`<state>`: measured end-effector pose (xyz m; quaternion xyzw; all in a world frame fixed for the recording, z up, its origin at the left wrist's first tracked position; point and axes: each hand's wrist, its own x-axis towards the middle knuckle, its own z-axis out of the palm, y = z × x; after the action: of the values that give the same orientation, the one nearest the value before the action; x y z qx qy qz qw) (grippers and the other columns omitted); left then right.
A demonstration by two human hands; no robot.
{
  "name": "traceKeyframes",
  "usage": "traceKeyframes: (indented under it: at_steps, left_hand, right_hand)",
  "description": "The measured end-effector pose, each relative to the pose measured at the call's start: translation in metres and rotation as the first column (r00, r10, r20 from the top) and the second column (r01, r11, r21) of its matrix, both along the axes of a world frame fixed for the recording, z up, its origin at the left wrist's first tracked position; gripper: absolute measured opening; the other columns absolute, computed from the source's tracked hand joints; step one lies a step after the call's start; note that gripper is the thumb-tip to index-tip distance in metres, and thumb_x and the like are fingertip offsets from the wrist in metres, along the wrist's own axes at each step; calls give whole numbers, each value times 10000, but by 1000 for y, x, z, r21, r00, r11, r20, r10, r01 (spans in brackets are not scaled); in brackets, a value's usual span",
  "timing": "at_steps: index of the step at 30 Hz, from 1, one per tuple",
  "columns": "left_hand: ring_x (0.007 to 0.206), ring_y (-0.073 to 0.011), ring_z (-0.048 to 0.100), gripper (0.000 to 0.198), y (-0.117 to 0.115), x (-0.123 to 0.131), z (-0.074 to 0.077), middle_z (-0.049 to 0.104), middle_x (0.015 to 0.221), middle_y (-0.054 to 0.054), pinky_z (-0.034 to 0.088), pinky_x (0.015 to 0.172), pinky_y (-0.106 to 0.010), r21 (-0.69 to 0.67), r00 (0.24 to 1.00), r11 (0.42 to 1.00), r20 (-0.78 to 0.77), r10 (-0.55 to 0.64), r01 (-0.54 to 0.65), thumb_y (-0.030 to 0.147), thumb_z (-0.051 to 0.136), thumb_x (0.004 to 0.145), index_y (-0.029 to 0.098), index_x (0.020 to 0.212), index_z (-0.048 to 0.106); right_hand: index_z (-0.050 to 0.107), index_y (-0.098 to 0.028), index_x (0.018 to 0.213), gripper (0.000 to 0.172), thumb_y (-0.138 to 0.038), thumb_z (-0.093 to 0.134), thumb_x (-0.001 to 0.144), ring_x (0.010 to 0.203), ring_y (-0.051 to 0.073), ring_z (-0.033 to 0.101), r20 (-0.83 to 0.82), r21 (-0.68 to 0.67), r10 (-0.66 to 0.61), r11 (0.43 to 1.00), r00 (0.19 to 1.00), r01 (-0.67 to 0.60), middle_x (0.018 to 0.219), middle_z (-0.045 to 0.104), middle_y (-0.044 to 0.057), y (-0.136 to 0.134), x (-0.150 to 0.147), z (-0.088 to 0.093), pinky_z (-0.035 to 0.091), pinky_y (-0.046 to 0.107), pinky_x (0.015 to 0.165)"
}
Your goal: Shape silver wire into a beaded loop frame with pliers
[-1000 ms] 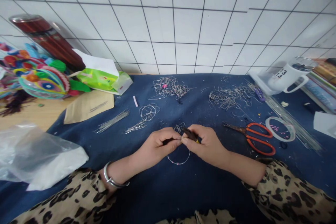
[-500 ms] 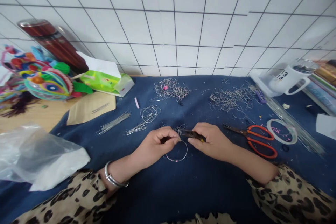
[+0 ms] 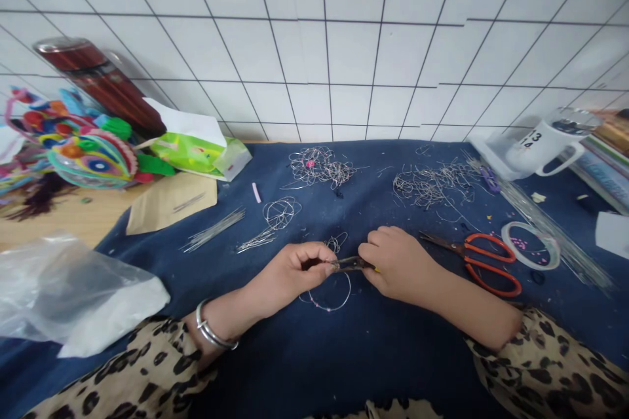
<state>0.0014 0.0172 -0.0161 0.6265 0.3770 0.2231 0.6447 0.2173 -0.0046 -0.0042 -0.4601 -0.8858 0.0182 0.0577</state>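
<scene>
Pinched between thumb and fingers of my left hand [image 3: 302, 270] is a thin wire hoop [image 3: 349, 289] strung with a few small pink beads; it hangs just below the fingertips. My right hand [image 3: 400, 263] is wrapped round a pair of dark pliers [image 3: 352, 264], whose jaws reach left to the wire at my left fingertips. The exact grip of the jaws is too small to make out. Behind the pliers lies a small coil of wire [image 3: 336, 242] on the dark blue cloth [image 3: 304, 366].
Orange-handled scissors [image 3: 486, 255] and a clear ring-shaped dish [image 3: 531, 245] with pink beads lie right. Tangled wire [image 3: 432, 183], wire hoops [image 3: 282, 213] and cut wires [image 3: 216, 229] lie beyond my hands. A plastic bag [image 3: 78, 294] sits left, a white mug [image 3: 545, 147] at back right.
The pliers have swung level, and their jaws have come to the wire at my left fingertips. My right hand has turned, its knuckles now more on top. The hoop has tilted slightly.
</scene>
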Motion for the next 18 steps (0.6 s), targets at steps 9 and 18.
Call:
traceKeyframes:
  at_steps: [9, 18]
  left_hand:
    - [438, -35, 297, 132, -4, 1, -2, 398, 535, 61, 233, 440, -196, -322, 985, 946, 150, 82, -30, 242, 613, 743, 124, 763, 558]
    - [401, -27, 279, 63, -4, 2, 0, 392, 480, 73, 210, 413, -187, -411, 974, 912, 202, 100, -8, 166, 603, 714, 133, 719, 549]
  right_hand:
    - [510, -181, 735, 117, -279, 485, 795, 731, 173, 444, 48, 24, -11, 1000, 999, 9, 729, 517, 43, -3, -5, 0, 271, 310, 644]
    - [507, -186, 743, 132, -303, 473, 793, 689, 166, 451, 36, 18, -4, 1000, 999, 3, 725, 527, 36, -5, -8, -11, 264, 302, 607]
